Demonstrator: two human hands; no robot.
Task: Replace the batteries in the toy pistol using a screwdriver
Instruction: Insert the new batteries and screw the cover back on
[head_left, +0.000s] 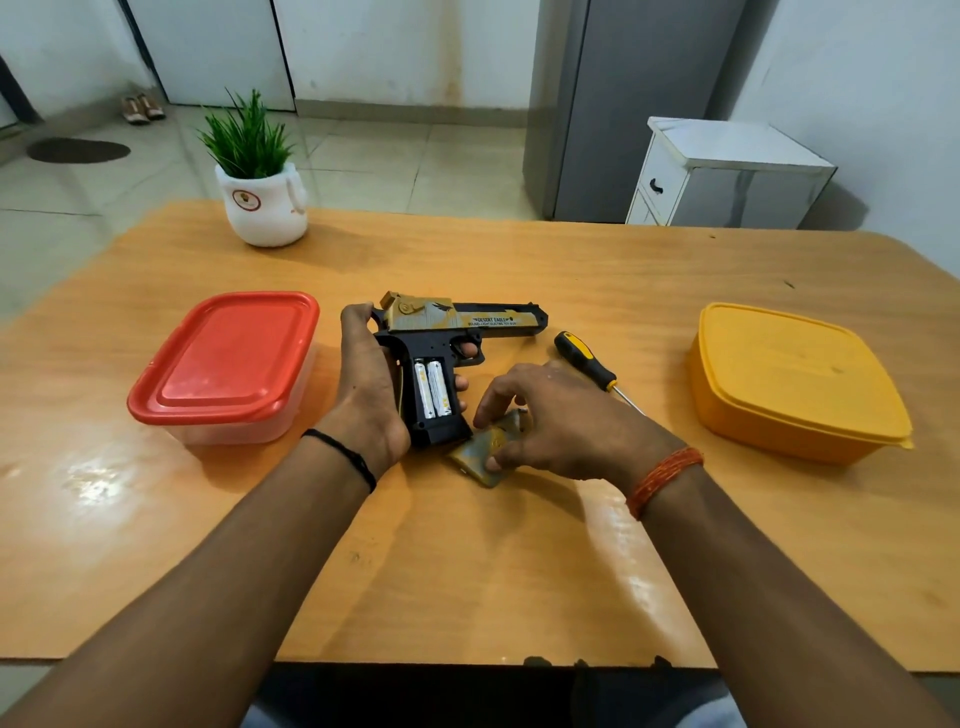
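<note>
A black and gold toy pistol (467, 325) lies on its side on the wooden table (467, 545), barrel pointing right. My left hand (366, 384) grips its handle, fingertips showing past the trigger guard. The battery bay in the handle is uncovered, with two white batteries (432, 389) side by side inside. Just right of the handle's base, my right hand (550, 421) pinches the gold battery cover (485, 452) against the table. A black and yellow screwdriver (587, 361) lies on the table behind my right hand, tip pointing toward me.
A lidded box with a red lid (228, 358) stands at the left. A yellow lidded box (789, 379) stands at the right. A potted plant in a white pot (262, 202) sits at the far left of the table.
</note>
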